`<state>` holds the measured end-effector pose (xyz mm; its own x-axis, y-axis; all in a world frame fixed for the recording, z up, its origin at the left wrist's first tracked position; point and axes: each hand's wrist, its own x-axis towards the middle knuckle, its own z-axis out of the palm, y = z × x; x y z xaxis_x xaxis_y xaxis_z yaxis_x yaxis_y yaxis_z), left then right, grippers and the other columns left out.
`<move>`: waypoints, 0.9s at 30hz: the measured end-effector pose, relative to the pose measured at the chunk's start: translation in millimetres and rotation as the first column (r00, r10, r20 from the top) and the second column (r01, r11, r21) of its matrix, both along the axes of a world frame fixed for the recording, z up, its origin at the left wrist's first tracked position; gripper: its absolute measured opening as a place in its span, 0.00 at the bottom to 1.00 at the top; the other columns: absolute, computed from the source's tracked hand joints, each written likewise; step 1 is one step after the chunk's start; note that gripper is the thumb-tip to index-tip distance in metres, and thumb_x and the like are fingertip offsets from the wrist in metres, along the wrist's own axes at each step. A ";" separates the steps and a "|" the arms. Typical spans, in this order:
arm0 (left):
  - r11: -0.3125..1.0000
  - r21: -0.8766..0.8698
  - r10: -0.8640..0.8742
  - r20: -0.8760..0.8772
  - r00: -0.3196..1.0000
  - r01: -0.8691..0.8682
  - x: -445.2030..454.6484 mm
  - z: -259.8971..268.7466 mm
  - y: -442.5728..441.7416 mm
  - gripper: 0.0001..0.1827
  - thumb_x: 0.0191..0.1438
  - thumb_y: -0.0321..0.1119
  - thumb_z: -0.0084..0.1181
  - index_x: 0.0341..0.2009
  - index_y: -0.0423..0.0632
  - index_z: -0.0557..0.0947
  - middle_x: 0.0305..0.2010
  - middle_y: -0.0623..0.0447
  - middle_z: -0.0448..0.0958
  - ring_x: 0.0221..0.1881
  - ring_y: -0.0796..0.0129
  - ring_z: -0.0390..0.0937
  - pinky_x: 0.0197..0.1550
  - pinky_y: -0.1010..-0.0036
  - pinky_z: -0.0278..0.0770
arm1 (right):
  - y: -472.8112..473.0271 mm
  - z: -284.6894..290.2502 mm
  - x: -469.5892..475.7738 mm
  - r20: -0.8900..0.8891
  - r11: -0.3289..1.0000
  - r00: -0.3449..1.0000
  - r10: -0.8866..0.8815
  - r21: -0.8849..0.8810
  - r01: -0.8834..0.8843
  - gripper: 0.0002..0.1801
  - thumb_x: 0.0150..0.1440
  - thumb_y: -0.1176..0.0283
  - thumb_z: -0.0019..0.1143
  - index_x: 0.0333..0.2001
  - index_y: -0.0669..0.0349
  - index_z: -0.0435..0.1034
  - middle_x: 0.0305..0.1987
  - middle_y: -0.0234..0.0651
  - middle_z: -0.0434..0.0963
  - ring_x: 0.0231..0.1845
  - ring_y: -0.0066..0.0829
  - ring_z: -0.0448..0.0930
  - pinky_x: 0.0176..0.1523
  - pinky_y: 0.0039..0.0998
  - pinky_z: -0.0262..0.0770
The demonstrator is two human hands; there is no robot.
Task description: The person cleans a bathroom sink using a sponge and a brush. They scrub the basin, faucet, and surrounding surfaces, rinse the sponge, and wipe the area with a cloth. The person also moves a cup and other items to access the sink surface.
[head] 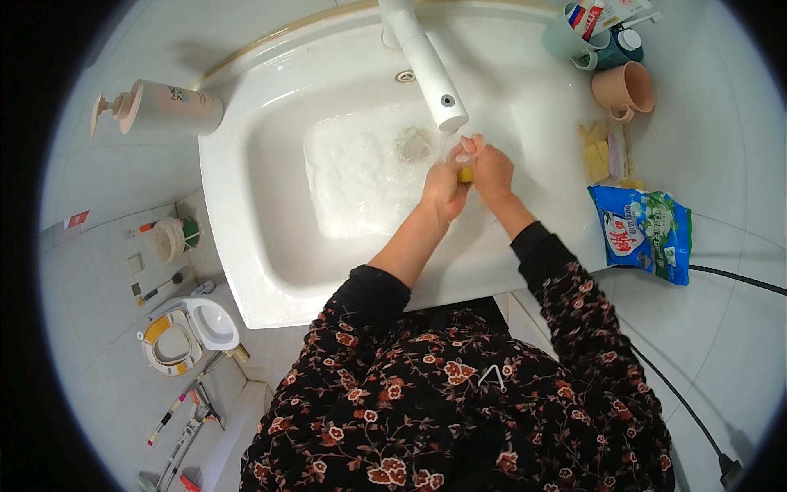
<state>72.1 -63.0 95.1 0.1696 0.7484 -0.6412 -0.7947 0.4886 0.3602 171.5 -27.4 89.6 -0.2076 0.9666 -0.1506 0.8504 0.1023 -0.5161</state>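
Note:
Both my hands meet under the mouth of a white faucet (433, 77), over the right side of a white washbasin (270, 264). A small yellow block (465, 174), perhaps sponge or soap, shows between them. My left hand (442, 187) curls around its left side. My right hand (493, 172) presses against it from the right, with its fingertips overlapping the left fingers. Clear water runs over the fingertips. Most of the block is hidden by the hands. White, sudsy-looking water (350, 178) lies in the basin around the drain (413, 144).
A pump bottle (175, 107) stands on the left rim. Along the right are a pale green cup (569, 37) with tubes, a pink mug (622, 92), soap pieces (597, 160) and a blue detergent bag (645, 234). A black cable (676, 393) hangs at right.

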 end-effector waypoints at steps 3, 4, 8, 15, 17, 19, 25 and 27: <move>0.981 0.009 -0.163 -0.502 0.850 0.193 -22.4 -0.5 -9.0 0.19 0.59 0.29 0.48 0.56 0.42 0.72 0.50 0.53 0.73 0.46 0.68 0.69 0.54 0.73 0.65 | 21.1 -14.3 13.8 0.048 0.975 0.999 -0.012 0.223 0.001 0.13 0.58 0.59 0.53 0.43 0.51 0.71 0.41 0.34 0.75 0.47 0.43 0.74 0.42 0.40 0.72; 0.992 -0.007 -0.109 -0.581 0.806 0.129 -38.0 1.2 -9.1 0.20 0.59 0.30 0.48 0.56 0.41 0.72 0.50 0.52 0.73 0.47 0.68 0.69 0.55 0.72 0.65 | 24.9 -21.3 16.7 -0.001 0.962 1.000 -0.019 0.274 0.019 0.16 0.57 0.59 0.54 0.47 0.50 0.71 0.53 0.32 0.71 0.58 0.42 0.67 0.52 0.43 0.67; 0.940 0.291 0.341 -0.784 0.519 -0.179 -100.2 35.9 14.1 0.22 0.60 0.35 0.48 0.57 0.39 0.69 0.54 0.45 0.71 0.55 0.62 0.67 0.59 0.68 0.63 | 10.3 -46.3 17.8 0.449 0.698 0.595 0.666 -0.095 -0.710 0.27 0.57 0.55 0.53 0.60 0.48 0.66 0.70 0.36 0.57 0.70 0.46 0.54 0.62 0.57 0.51; 0.419 0.896 0.904 -0.427 0.029 0.146 -111.4 162.7 98.8 0.15 0.56 0.32 0.51 0.47 0.39 0.77 0.42 0.44 0.77 0.45 0.56 0.73 0.51 0.65 0.70 | 15.1 -43.7 22.8 0.489 0.651 0.516 0.703 -0.151 -0.744 0.33 0.55 0.53 0.55 0.63 0.46 0.61 0.72 0.37 0.52 0.72 0.49 0.47 0.66 0.60 0.47; 0.436 0.860 0.893 -0.451 -0.008 0.265 -114.4 172.8 100.3 0.13 0.53 0.28 0.53 0.43 0.40 0.80 0.37 0.43 0.80 0.40 0.50 0.76 0.48 0.62 0.72 | 9.7 -42.6 22.9 0.451 0.810 0.738 0.502 0.054 -0.583 0.33 0.53 0.52 0.57 0.62 0.48 0.63 0.71 0.36 0.53 0.72 0.51 0.46 0.66 0.61 0.47; 0.557 0.720 0.814 -0.573 -0.099 0.414 -120.4 165.6 90.4 0.15 0.50 0.27 0.54 0.44 0.40 0.80 0.39 0.41 0.79 0.39 0.48 0.75 0.48 0.60 0.72 | 1.7 -46.7 19.2 0.330 0.875 0.842 0.426 0.087 -0.477 0.33 0.52 0.52 0.57 0.60 0.49 0.63 0.71 0.33 0.54 0.72 0.51 0.46 0.67 0.61 0.46; 0.659 0.718 0.725 -0.686 0.068 0.225 -123.5 99.7 22.4 0.21 0.62 0.34 0.47 0.59 0.42 0.70 0.55 0.48 0.74 0.55 0.60 0.72 0.58 0.68 0.68 | 5.7 -59.2 7.7 0.109 0.956 0.959 0.261 0.107 -0.273 0.17 0.58 0.69 0.50 0.52 0.56 0.70 0.58 0.35 0.69 0.62 0.44 0.64 0.61 0.48 0.62; 0.907 0.400 0.387 -0.915 0.114 0.130 -121.6 80.4 -6.2 0.20 0.62 0.35 0.47 0.58 0.41 0.72 0.53 0.49 0.75 0.52 0.62 0.74 0.56 0.69 0.69 | 19.8 -44.5 8.1 -0.085 0.935 0.940 0.331 -0.106 -0.339 0.15 0.57 0.76 0.50 0.49 0.59 0.73 0.49 0.35 0.76 0.53 0.38 0.74 0.54 0.41 0.72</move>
<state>-49.5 -69.2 175.5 -0.5153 0.8498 0.1105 0.3279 0.0764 0.9416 179.6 -7.6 45.1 -0.5291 0.8157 -0.2341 0.7418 0.3106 -0.5943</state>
